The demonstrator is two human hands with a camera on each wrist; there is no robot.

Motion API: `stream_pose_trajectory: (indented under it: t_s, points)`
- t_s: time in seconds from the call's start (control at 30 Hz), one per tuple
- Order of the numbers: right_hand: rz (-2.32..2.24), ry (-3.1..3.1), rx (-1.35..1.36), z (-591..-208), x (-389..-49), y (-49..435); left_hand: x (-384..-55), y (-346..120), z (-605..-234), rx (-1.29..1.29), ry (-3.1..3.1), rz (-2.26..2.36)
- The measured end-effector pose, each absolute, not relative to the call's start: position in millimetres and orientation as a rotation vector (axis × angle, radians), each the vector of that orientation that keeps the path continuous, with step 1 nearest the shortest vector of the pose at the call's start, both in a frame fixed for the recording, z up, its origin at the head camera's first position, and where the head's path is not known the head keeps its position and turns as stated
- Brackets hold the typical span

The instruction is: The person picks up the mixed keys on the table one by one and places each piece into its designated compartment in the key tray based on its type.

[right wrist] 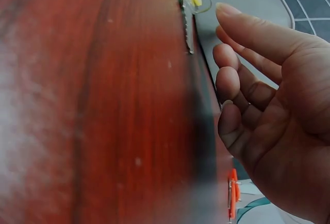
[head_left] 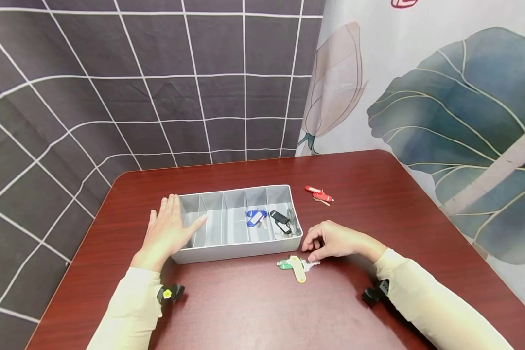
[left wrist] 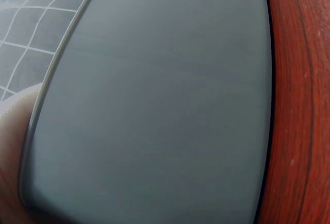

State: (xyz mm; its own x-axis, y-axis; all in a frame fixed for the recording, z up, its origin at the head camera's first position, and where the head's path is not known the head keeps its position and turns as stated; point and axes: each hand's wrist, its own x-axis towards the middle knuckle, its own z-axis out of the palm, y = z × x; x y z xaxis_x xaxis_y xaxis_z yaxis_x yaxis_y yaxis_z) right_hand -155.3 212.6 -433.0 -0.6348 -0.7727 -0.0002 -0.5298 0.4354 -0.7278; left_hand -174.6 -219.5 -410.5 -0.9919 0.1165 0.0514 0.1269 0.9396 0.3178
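Note:
A grey divided tray [head_left: 236, 252] sits on the table, and my left hand [head_left: 168, 233] rests over its left end. The fingers of that hand are straight and its thumb reaches over the compartments. In the left wrist view the tray's wall [left wrist: 154, 100] fills most of the picture. My right hand [head_left: 334, 240], fingers loosely bent and holding nothing, is beside the tray's front right corner. Close to its fingertips lie a yellow key tag [head_left: 298, 270] and a green key tag [head_left: 284, 265] with keys. The right wrist view shows a key [right wrist: 188, 31] near the thumb.
Blue key tags [head_left: 256, 218] lie in the compartment second from the right. Black key tags [head_left: 281, 221] with keys are in the rightmost one. Red key tags [head_left: 321, 196] lie on the table [head_left: 358, 180] behind my right hand. A grid-patterned curtain [head_left: 218, 97] hangs behind the table.

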Motion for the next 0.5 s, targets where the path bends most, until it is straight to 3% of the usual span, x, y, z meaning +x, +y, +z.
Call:
stream_pose_trajectory:
  t_s: [0.5]
  points:
    - [-0.925,2.382,-1.105,-438.0,-150.1,206.5,-174.3,-219.9,-411.3,-0.194,-3.058,-0.513]
